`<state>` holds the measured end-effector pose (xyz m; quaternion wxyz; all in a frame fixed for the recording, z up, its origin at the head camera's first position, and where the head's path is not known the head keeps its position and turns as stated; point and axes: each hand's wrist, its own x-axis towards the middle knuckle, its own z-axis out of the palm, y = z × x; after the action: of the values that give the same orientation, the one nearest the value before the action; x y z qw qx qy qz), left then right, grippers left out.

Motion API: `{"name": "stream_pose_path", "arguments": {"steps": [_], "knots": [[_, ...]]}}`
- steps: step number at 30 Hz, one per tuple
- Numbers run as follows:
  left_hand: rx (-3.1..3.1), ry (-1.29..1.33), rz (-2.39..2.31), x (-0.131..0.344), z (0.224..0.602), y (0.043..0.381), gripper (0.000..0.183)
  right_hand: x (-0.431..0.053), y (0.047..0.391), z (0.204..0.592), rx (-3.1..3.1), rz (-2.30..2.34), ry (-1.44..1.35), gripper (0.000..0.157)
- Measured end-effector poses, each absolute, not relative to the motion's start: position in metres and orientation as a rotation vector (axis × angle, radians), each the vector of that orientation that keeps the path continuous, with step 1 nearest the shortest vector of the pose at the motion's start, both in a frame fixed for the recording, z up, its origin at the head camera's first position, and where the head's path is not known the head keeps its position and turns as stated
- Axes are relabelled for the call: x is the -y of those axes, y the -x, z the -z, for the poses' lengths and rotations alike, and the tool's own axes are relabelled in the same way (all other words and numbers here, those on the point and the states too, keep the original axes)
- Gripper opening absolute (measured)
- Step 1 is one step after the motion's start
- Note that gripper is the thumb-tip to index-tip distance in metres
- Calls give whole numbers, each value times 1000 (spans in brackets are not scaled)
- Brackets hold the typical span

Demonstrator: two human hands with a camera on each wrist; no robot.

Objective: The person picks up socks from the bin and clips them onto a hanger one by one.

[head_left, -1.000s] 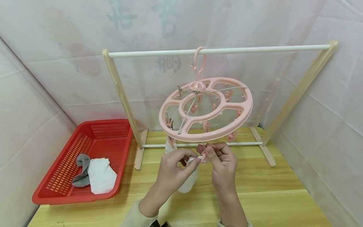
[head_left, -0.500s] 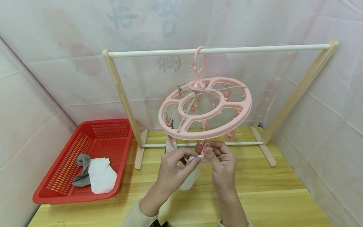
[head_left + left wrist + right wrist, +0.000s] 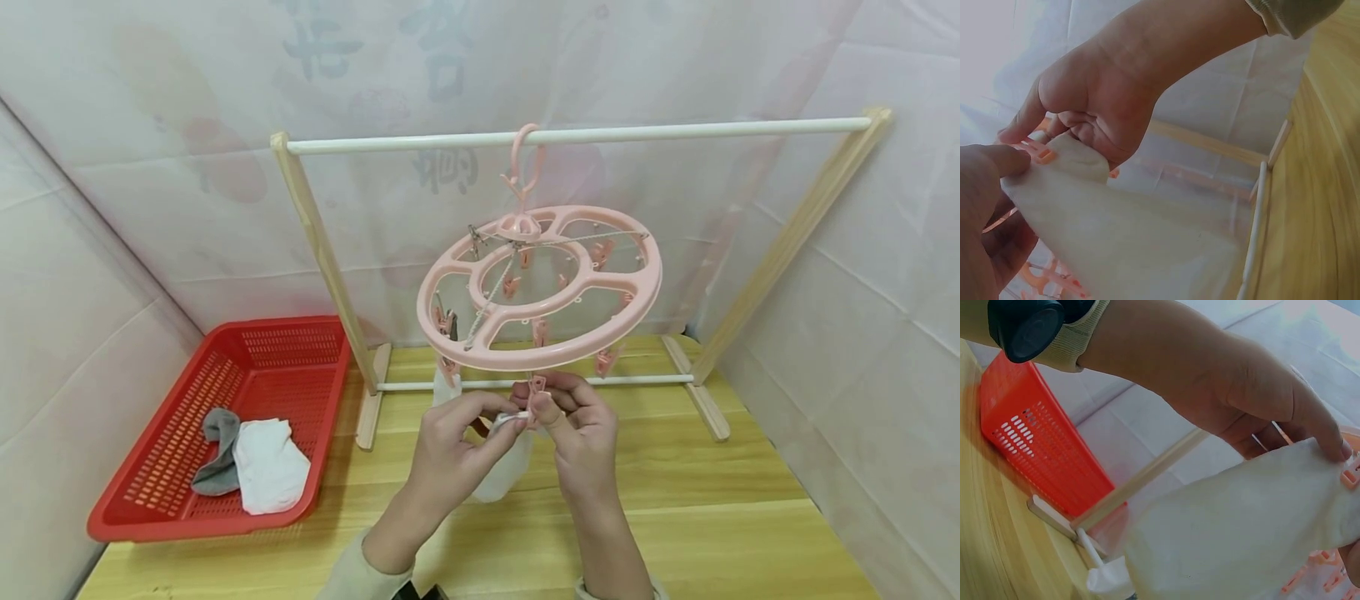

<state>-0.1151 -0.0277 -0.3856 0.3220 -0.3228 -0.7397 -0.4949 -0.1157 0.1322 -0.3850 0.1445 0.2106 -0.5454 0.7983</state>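
Note:
A round pink clip hanger point(image 3: 547, 354) hangs by its hook from a white rail. My left hand point(image 3: 453, 450) pinches the top edge of a white sock point(image 3: 501, 477), which dangles below it. Beside it, my right hand point(image 3: 588, 437) holds a pink clothespin point(image 3: 536, 398) between thumb and fingers, under the hanger's front rim. In the left wrist view the clothespin point(image 3: 1041, 152) lies at the sock's edge, between the right hand point(image 3: 1100, 94) and the left hand point(image 3: 985, 194). The right wrist view shows the sock point(image 3: 1235, 519) spread flat below the left hand point(image 3: 1254, 394).
Left on the wooden table point(image 3: 675, 517) stands a red basket point(image 3: 322, 467) with a grey sock point(image 3: 219, 450) and a folded white cloth point(image 3: 270, 467). Wooden posts point(image 3: 318, 250) carry the rail point(image 3: 675, 131). Another white piece point(image 3: 446, 387) hangs at the hanger's left side.
Both hands and the hanger have shifted slightly left. The clothespin has turned in my right hand so its face shows more. The left hand keeps its pinch on the sock.

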Motion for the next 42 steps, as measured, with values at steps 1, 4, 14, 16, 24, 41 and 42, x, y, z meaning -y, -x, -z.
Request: {"name": "stream_pose_path", "arguments": {"steps": [1,4,14,16,24,41,42], "knots": [[1931,848,1254,30,384,115,10,-132,116,385,1570,-2300,-610,16],[1846,841,1074,36,377,118,14,-132,116,384,1570,-2308,-599,15],[1736,744,692,43,358,132,23,-134,117,386,1732,-2278,-540,23],[1831,745,675,44,358,134,34,-134,116,387,1769,-2256,-526,25],[1908,798,678,47,353,144,29,-140,111,388,1865,-2116,-532,36],[1946,831,713,61,347,141,29,-201,138,327,1532,-696,-770,23],[1950,829,713,62,348,141,29,-207,142,324,1575,-648,-802,26]]}}
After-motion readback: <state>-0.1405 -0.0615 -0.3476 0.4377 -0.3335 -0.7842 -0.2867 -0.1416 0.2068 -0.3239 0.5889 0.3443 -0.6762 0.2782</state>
